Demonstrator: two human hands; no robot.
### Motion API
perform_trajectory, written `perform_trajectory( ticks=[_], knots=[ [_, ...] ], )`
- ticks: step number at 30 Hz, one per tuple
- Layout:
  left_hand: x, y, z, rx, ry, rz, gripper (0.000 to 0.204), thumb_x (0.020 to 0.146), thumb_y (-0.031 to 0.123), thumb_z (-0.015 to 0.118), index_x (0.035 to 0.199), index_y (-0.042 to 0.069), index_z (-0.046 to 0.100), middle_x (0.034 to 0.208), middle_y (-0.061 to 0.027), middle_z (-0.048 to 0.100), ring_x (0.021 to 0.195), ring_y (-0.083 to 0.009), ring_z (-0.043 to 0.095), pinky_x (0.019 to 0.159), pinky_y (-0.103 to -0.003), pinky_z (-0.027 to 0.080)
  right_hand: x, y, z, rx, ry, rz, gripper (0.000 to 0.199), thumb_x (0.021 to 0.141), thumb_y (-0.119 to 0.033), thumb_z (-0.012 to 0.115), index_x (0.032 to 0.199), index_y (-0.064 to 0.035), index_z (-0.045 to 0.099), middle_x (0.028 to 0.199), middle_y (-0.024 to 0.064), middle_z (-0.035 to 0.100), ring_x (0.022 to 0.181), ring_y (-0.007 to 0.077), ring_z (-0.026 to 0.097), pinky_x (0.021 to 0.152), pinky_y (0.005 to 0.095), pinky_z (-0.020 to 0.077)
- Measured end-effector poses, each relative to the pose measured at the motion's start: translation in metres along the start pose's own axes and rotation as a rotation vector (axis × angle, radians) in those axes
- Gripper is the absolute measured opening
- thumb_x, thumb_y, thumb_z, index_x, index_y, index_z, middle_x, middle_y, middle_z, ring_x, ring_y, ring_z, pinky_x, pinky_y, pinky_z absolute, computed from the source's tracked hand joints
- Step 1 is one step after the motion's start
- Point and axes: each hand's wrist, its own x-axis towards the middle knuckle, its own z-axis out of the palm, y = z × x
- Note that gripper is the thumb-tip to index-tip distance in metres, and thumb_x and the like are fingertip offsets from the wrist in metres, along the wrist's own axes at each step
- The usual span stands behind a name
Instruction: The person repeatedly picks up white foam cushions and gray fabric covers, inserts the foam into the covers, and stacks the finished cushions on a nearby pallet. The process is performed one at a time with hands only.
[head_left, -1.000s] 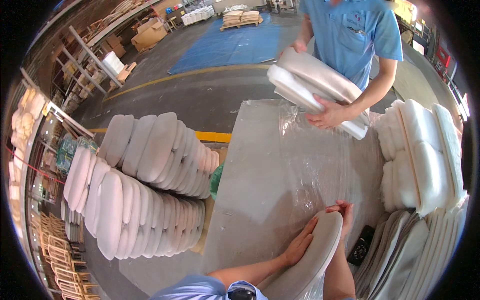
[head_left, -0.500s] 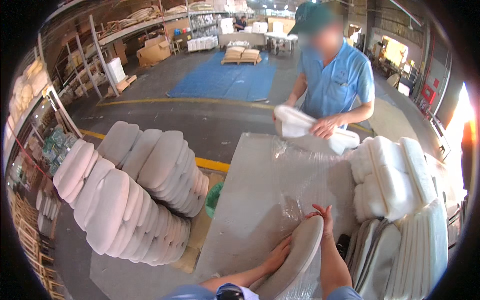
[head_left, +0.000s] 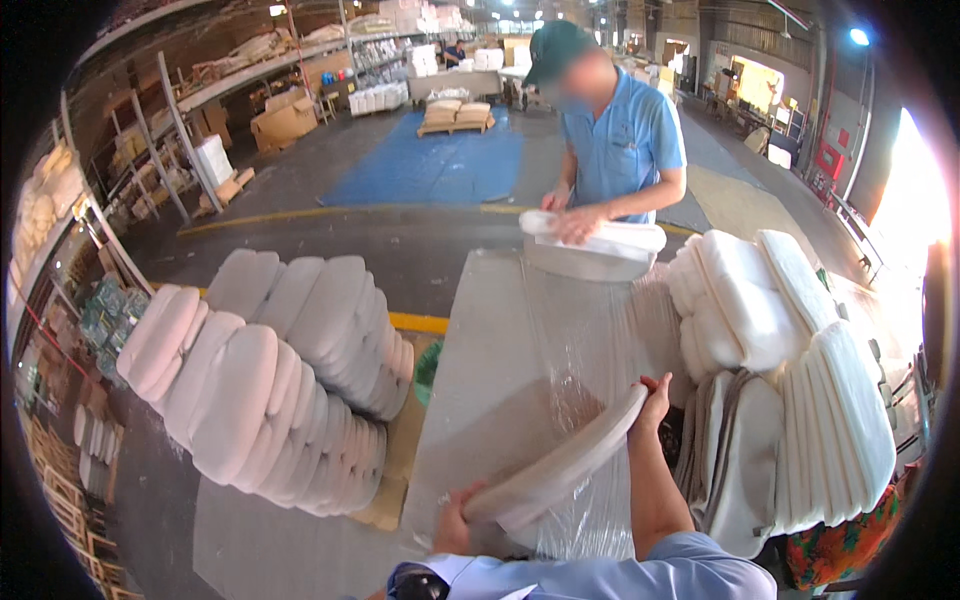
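Observation:
A long, curved, grey-beige pad (head_left: 562, 462) with rounded ends is held on edge over the table, slanting up to the right. My left hand (head_left: 455, 520) grips its lower near end; motion blurs the fingers a little. At the upper far end, my right hand (head_left: 652, 402) closes around the edge, with the thumb pointing up. Beneath the pad, wrinkled transparent plastic film (head_left: 570, 395) lies on the grey table (head_left: 470, 350).
Across the table a person (head_left: 620, 140) in a blue shirt handles a white-and-grey pad (head_left: 600, 255). Tall stacks of similar pads (head_left: 235, 410) stand left. White fluffy pads (head_left: 735, 305) and upright grey pads (head_left: 745, 450) crowd the right side. A green bag (head_left: 428, 370) sits by the table's left edge.
My left hand has shifted from the pad's middle to its near end. The pad has swung from steep to a flatter slant. The other person has lowered their pad to the table.

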Motion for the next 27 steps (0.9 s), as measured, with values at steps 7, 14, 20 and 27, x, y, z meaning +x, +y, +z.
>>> perform_trajectory(
  ticks=[7, 14, 20, 27],
  knots=[
    [0.021, 0.077, -0.029, 0.105, 0.076, 0.420, 0.086, 0.109, 0.072, 0.025, 0.145, 0.003, 0.062, 0.144, -0.0143, 0.066, 0.133, -0.0244, 0.059, 0.115, -0.042, 0.045, -0.110, -0.009, -0.083, 0.121, -0.140, 0.190, 0.053, 0.107, -0.053, 0.061, 0.091, -0.0037, 0.069, 0.075, 0.0041, 0.060, 0.071, 0.0170, 0.059, 0.071, 0.0318, 0.0505],
    [0.043, 0.037, -0.077, -0.093, 0.116, 0.299, 0.079, 0.112, 0.065, 0.027, 0.136, 0.002, 0.068, 0.112, -0.0118, 0.073, 0.104, -0.0222, 0.069, 0.098, -0.038, 0.052, -0.109, 0.013, -0.124, -0.100, -0.244, 0.286, 0.043, 0.107, -0.044, 0.063, 0.094, -0.0035, 0.070, 0.074, 0.0025, 0.059, 0.075, 0.0163, 0.059, 0.079, 0.0327, 0.0495],
    [0.063, 0.032, -0.075, -0.043, 0.177, 0.364, 0.079, 0.110, 0.066, 0.030, 0.128, 0.001, 0.071, 0.103, -0.0117, 0.073, 0.097, -0.0211, 0.069, 0.094, -0.037, 0.053, -0.083, 0.027, -0.123, -0.140, -0.388, 0.255, 0.035, 0.107, -0.036, 0.060, 0.097, -0.0033, 0.069, 0.073, 0.0019, 0.059, 0.076, 0.0163, 0.060, 0.078, 0.0319, 0.0506],
    [0.053, 0.041, -0.076, 0.048, 0.180, 0.359, 0.067, 0.109, 0.055, 0.051, 0.139, -0.003, 0.063, 0.128, -0.0163, 0.070, 0.116, -0.0241, 0.067, 0.106, -0.037, 0.049, -0.073, 0.030, -0.125, -0.243, -0.395, 0.423, 0.025, 0.103, -0.026, 0.065, 0.105, -0.0020, 0.070, 0.090, 0.0065, 0.069, 0.089, 0.0190, 0.067, 0.085, 0.0335, 0.0536]
  ],
)
